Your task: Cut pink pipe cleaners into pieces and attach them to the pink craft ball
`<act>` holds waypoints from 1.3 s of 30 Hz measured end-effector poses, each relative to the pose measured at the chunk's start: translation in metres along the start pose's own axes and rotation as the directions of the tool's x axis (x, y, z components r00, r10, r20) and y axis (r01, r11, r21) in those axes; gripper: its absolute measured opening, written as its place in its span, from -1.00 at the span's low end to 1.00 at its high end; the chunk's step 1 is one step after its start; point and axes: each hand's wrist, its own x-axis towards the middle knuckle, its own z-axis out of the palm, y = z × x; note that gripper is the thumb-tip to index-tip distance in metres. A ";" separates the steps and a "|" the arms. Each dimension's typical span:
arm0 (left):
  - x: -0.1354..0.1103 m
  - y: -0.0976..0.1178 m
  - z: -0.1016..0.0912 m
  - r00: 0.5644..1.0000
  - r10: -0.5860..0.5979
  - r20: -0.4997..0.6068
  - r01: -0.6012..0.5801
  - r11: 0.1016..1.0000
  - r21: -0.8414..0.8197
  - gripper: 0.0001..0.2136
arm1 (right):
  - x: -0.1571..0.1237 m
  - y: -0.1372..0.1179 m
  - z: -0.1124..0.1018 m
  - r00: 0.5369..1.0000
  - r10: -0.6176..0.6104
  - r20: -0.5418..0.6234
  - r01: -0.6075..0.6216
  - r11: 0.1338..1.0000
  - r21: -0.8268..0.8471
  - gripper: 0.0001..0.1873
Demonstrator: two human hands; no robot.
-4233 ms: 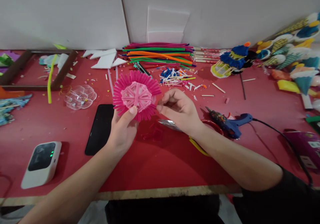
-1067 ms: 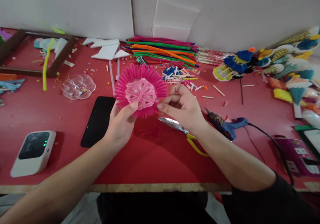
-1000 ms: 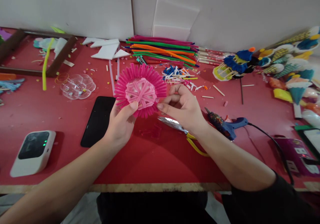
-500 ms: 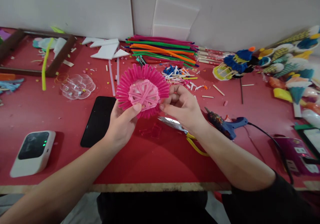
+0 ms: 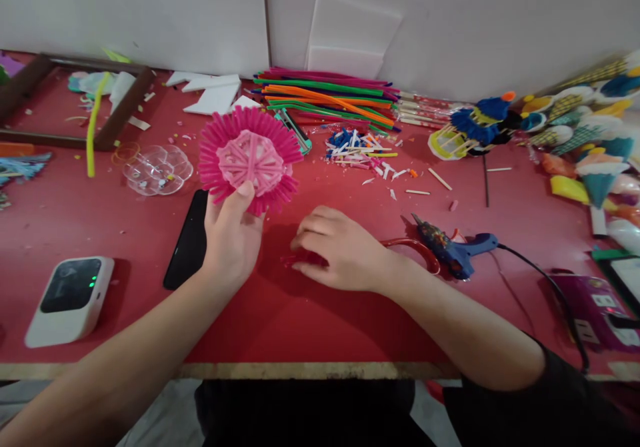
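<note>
My left hand (image 5: 231, 234) holds up a round flower made of pink straw pieces (image 5: 250, 158), thumb on its pale pink centre, above the red table (image 5: 320, 327). My right hand (image 5: 340, 250) lies low on the table, fingers curled down over small pink straw pieces (image 5: 300, 259); whether it grips one is hidden. Scissors with a red handle (image 5: 417, 250) lie just right of that hand, partly under it.
A black phone (image 5: 189, 250) lies under my left hand. A blue glue gun (image 5: 457, 250) with its cord sits to the right. Long coloured straws (image 5: 325, 97), cut straw bits (image 5: 360, 150), a clear plastic tray (image 5: 157, 170), a white device (image 5: 70, 300) and finished crafts (image 5: 575, 120) surround the area.
My right hand left the flower's edge and dropped to the table onto the pink pieces. My left hand carried the flower to the left.
</note>
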 end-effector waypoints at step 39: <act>-0.004 -0.005 -0.004 0.971 -0.227 0.078 0.223 0.973 0.054 -0.71 | 0.002 0.001 -0.013 0.762 0.066 -0.644 -0.061 0.998 0.029 -0.81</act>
